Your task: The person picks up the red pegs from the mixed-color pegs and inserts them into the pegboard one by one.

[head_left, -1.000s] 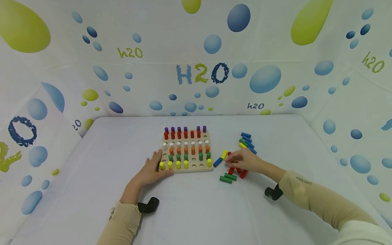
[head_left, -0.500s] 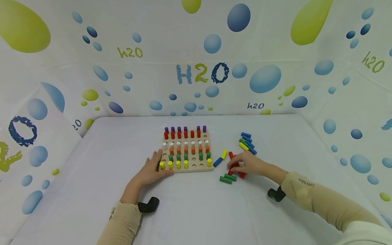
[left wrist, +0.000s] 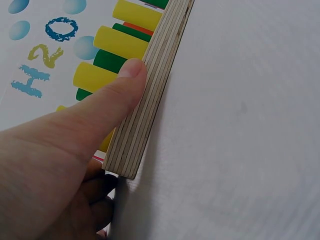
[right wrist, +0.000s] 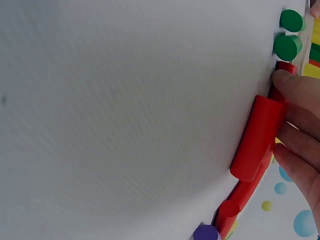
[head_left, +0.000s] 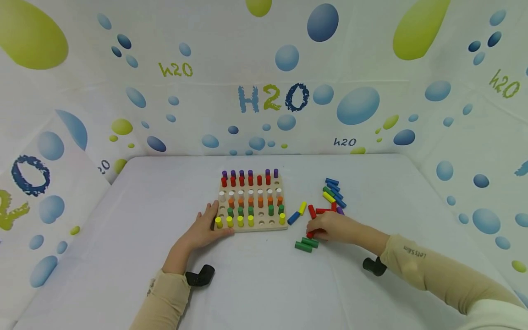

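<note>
The wooden pegboard [head_left: 266, 229] holds rows of purple, red, white, orange, green and yellow pegs. My left hand [head_left: 202, 230] grips its front left corner; in the left wrist view the thumb of that hand [left wrist: 75, 132] presses on the layered board edge [left wrist: 150, 105]. Right of the board, my right hand [head_left: 336, 227] is low over loose red pegs and pinches one red peg [head_left: 310, 234]. The right wrist view has that hand's [right wrist: 305, 112] thumb on the red peg [right wrist: 286, 66], with another red peg [right wrist: 256, 140] lying beside it.
Two green pegs [head_left: 303, 247] lie in front of the right hand. A blue peg [head_left: 294, 218] and a yellow peg [head_left: 303, 208] lie beside the board. Farther back is a group of blue, green and yellow pegs [head_left: 328, 197]. A purple peg [head_left: 340, 211] lies behind the right hand.
My right hand has shifted toward the front of the table, uncovering red pegs and a purple one behind it. The two green pegs have slid slightly frontward. My left hand has stayed put.
</note>
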Demonstrator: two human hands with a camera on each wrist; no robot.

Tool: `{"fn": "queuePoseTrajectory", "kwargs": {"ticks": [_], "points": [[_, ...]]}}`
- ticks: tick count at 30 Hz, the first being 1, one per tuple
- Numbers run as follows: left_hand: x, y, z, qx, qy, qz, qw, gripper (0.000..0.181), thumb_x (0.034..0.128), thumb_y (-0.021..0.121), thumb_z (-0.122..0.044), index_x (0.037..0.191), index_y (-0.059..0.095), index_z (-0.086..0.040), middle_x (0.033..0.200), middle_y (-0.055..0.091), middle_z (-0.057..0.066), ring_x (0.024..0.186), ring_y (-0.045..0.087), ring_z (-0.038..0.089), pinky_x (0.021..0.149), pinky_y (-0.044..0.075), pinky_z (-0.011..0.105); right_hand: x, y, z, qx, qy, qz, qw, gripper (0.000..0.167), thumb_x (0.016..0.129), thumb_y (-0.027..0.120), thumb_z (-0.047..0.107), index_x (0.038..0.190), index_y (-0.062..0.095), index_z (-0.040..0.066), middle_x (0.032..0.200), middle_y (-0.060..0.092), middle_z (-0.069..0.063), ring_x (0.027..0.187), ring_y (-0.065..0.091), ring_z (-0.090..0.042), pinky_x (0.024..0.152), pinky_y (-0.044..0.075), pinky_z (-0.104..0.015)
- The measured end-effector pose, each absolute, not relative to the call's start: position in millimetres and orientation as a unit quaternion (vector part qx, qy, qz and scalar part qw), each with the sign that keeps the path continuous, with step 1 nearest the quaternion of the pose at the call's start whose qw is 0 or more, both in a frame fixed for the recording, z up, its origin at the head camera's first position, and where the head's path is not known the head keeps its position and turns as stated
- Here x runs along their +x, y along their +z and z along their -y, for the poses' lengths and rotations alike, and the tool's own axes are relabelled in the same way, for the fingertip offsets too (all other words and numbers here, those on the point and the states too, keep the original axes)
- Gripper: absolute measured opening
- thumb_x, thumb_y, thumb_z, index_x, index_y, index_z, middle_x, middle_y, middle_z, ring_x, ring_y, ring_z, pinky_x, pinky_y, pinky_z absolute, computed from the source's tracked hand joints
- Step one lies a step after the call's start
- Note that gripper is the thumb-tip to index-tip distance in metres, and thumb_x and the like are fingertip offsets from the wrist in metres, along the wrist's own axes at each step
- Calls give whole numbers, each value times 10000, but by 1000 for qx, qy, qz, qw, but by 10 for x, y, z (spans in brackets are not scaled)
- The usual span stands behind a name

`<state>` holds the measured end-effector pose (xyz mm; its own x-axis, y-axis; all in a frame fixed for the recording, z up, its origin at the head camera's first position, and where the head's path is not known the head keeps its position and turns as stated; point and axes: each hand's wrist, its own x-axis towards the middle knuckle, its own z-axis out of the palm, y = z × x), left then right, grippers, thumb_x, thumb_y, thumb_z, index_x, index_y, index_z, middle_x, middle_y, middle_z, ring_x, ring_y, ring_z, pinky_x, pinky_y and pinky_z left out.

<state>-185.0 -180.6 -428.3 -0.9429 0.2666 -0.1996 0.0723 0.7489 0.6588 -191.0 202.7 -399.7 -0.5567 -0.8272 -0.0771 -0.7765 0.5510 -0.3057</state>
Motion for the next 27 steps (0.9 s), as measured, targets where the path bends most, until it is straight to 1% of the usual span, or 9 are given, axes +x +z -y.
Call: {"fn": "queuePoseTrajectory", "kwargs": {"ticks": [3, 11, 16, 23, 25, 27], "points": [[-1853, -4282, 1808, 94, 339, -925, 143, 1075, 826, 673, -513, 1503, 44, 35, 1561, 57, 251, 1446, -22, 380, 1160, -38, 529, -1882, -3999, -2023, -472, -102, -872, 85, 210, 831, 725, 92, 1040, 714, 80, 968, 713, -13, 898, 666, -138, 808, 555, -240], [-1859, -4286, 1807, 89, 340, -924, 148, 1085, 819, 672, -531, 1507, 45, 26, 1563, 50, 247, 1446, -28, 377, 1157, -41, 534, -1865, -4039, -2030, -463, -128, -874, 75, 184, 837, 719, 102, 1020, 705, 92, 938, 713, -2, 851, 672, -116, 793, 555, -224], [-1851, -4275, 1803, 88, 339, -925, 147, 1084, 818, 679, -520, 1506, 47, 30, 1563, 55, 248, 1447, -26, 376, 1158, -38, 534, -1861, -4054, -2031, -423, -160, -888, 88, 195, 843, 719, 130, 1035, 709, 97, 940, 717, 5, 831, 649, -96, 788, 550, -210], [-1844, -4271, 1795, 88, 341, -925, 145, 1087, 813, 680, -528, 1506, 55, 30, 1560, 60, 253, 1446, -19, 381, 1157, -32, 538, -1876, -4069, -2067, -356, -235, -898, 103, 213, 857, 711, 172, 1053, 708, 90, 948, 703, 5, 858, 600, -122, 741, 544, -205], [-1846, -4276, 1799, 87, 341, -925, 145, 1088, 812, 680, -529, 1507, 53, 27, 1562, 59, 249, 1447, -22, 377, 1158, -34, 534, -1882, -4081, -2092, -336, -261, -899, 102, 210, 860, 708, 175, 1053, 705, 94, 950, 695, 9, 859, 580, -129, 732, 544, -220], [-1847, -4283, 1802, 89, 341, -925, 144, 1089, 812, 679, -531, 1506, 52, 27, 1563, 57, 246, 1447, -24, 376, 1158, -35, 533, -1894, -4104, -2117, -321, -286, -897, 99, 200, 863, 704, 171, 1051, 700, 102, 955, 690, 15, 868, 586, -137, 755, 554, -244]]}}
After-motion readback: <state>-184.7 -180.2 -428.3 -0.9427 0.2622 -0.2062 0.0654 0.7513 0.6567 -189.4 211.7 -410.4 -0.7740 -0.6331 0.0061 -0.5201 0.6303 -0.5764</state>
